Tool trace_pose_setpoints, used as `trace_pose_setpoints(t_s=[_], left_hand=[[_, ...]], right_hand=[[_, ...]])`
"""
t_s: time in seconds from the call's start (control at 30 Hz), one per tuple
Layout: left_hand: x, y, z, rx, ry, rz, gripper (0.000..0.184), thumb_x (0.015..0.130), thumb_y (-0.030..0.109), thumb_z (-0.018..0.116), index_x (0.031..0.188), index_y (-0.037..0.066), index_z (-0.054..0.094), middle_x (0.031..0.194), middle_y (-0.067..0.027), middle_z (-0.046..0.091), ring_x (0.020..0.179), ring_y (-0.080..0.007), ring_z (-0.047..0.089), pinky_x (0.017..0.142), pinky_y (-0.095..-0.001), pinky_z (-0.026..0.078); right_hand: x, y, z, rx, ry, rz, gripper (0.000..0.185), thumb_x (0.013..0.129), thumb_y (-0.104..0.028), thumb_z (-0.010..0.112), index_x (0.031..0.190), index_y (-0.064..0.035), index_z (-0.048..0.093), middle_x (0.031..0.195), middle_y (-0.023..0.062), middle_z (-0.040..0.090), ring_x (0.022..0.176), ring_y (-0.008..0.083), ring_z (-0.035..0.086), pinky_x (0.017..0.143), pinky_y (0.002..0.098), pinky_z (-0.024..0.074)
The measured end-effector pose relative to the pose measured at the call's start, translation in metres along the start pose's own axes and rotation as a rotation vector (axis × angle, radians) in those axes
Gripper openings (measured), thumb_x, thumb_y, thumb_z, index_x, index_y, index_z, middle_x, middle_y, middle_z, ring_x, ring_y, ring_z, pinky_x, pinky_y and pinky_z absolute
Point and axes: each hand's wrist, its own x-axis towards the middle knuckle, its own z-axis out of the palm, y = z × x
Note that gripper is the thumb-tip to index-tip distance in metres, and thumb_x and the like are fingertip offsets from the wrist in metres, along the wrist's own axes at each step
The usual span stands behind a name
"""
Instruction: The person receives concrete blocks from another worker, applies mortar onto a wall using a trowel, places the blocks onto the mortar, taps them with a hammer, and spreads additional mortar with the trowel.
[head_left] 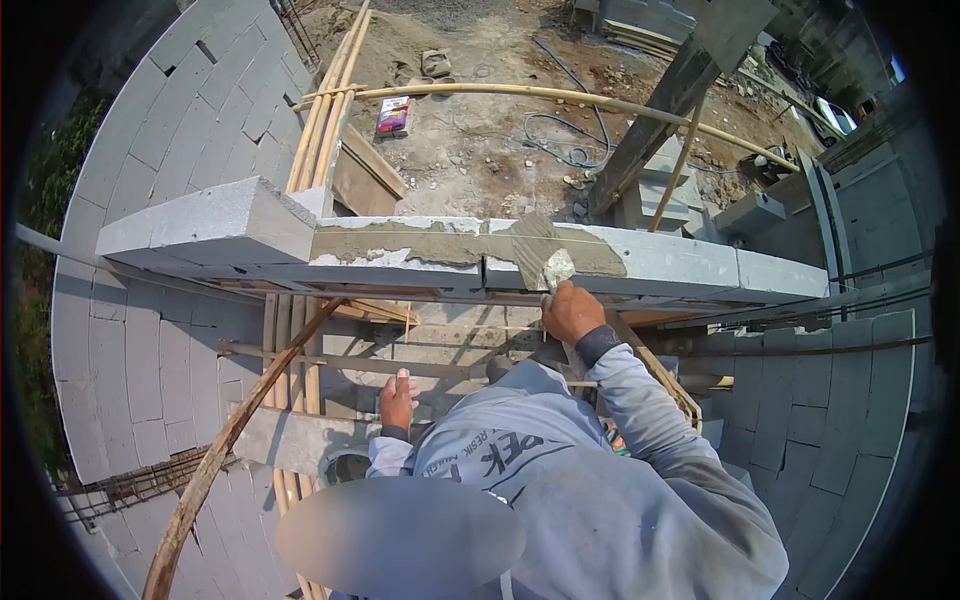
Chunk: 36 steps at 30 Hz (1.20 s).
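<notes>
My right hand is closed around the handle of a trowel, whose flat blade lies across the top of a light block wall. A pale lump of mortar clings near the blade's handle end. Grey mortar covers part of the wall top to the left of the blade and a patch to its right. Low on my left side, my left hand is held in the air with loosely bent fingers apart, and nothing shows in it.
A raised block stands at the wall's left end. Bamboo poles cross beyond the wall, beside a slanted post. A colourful bag and a blue hose lie on the ground. A wooden pole slants at left.
</notes>
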Motion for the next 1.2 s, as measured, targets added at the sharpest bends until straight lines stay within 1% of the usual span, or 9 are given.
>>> trace_pose_setpoints(t_s=[0.2,0.37,0.5,0.7,0.77,0.97,1.03,1.1,1.2], left_hand=[[0.009,-0.005,0.004,0.027,-0.031,0.003,0.053,0.089,0.049,0.045,0.115,0.004,0.053,0.097,-0.0133,0.061,0.083,-0.0196,0.061,0.065,-0.0317,0.048],[0.004,-0.014,0.005,0.041,-0.020,0.008,0.050,0.090,0.048,0.045,0.102,0.001,0.055,0.087,-0.0107,0.063,0.076,-0.0166,0.062,0.057,-0.0284,0.048],[0.001,-0.018,0.008,0.026,0.000,-0.001,0.050,0.090,0.048,0.045,0.099,0.001,0.055,0.088,-0.0120,0.064,0.076,-0.0179,0.063,0.057,-0.0300,0.049],[-0.008,-0.010,0.004,-0.037,0.073,0.011,0.047,0.089,0.046,0.045,0.099,0.001,0.054,0.088,-0.0134,0.064,0.077,-0.0201,0.064,0.057,-0.0294,0.047],[-0.010,-0.007,-0.003,-0.043,0.119,0.015,0.047,0.089,0.045,0.046,0.101,0.001,0.054,0.088,-0.0135,0.064,0.076,-0.0200,0.064,0.056,-0.0290,0.046],[-0.032,-0.031,-0.025,-0.161,0.295,-0.023,0.044,0.089,0.044,0.048,0.098,0.001,0.056,0.089,-0.0137,0.065,0.075,-0.0193,0.064,0.055,-0.0283,0.045],[-0.044,-0.036,-0.031,-0.174,0.342,-0.050,0.043,0.089,0.043,0.049,0.095,0.001,0.056,0.088,-0.0136,0.065,0.075,-0.0188,0.064,0.055,-0.0279,0.045],[-0.055,-0.054,-0.037,-0.200,0.407,-0.008,0.044,0.089,0.044,0.048,0.090,0.000,0.056,0.083,-0.0114,0.065,0.071,-0.0169,0.063,0.054,-0.0276,0.045],[-0.071,-0.068,-0.036,-0.265,0.505,0.006,0.042,0.091,0.042,0.048,0.089,0.001,0.056,0.080,-0.0085,0.064,0.068,-0.0140,0.061,0.053,-0.0265,0.045]], right_hand=[[-0.016,0.049,-0.008,-0.001,0.046,0.206,0.035,0.081,-0.031,0.052,0.089,0.0026,0.056,0.086,0.0263,0.062,0.083,0.0418,0.060,0.075,0.0481,0.0474],[-0.033,0.071,-0.014,0.057,0.054,0.334,0.036,0.082,-0.032,0.053,0.088,0.0032,0.059,0.087,0.0286,0.061,0.085,0.0436,0.059,0.077,0.0482,0.0471],[-0.048,0.097,0.014,0.228,0.152,0.249,0.037,0.083,-0.031,0.053,0.085,0.0050,0.060,0.083,0.0298,0.059,0.085,0.0448,0.058,0.073,0.0481,0.0460],[-0.093,0.093,-0.003,0.394,-0.394,0.078,0.035,0.079,-0.028,0.058,0.096,0.0016,0.061,0.085,0.0258,0.062,0.084,0.0406,0.061,0.075,0.0415,0.0468],[-0.087,0.066,-0.014,0.303,-0.299,-0.140,0.030,0.079,-0.026,0.058,0.092,0.0004,0.061,0.079,0.0213,0.063,0.078,0.0358,0.062,0.070,0.0401,0.0468],[0.002,-0.010,0.001,0.731,-0.276,-0.045,0.027,0.081,-0.024,0.057,0.081,0.0021,0.056,0.062,0.0143,0.056,0.058,0.0280,0.056,0.059,0.0363,0.0447],[0.028,-0.050,0.012,0.659,-0.311,-0.197,0.032,0.081,-0.029,0.056,0.084,0.0019,0.058,0.064,0.0168,0.058,0.060,0.0303,0.058,0.059,0.0383,0.0456],[0.055,-0.089,0.037,0.474,-0.375,-0.332,0.031,0.082,-0.030,0.054,0.083,0.0006,0.058,0.066,0.0132,0.059,0.060,0.0217,0.059,0.058,0.0361,0.0464],[0.063,-0.158,0.071,0.211,-0.149,-0.537,0.039,0.081,-0.034,0.054,0.089,0.0040,0.057,0.077,0.0236,0.062,0.075,0.0371,0.062,0.068,0.0440,0.0483]])
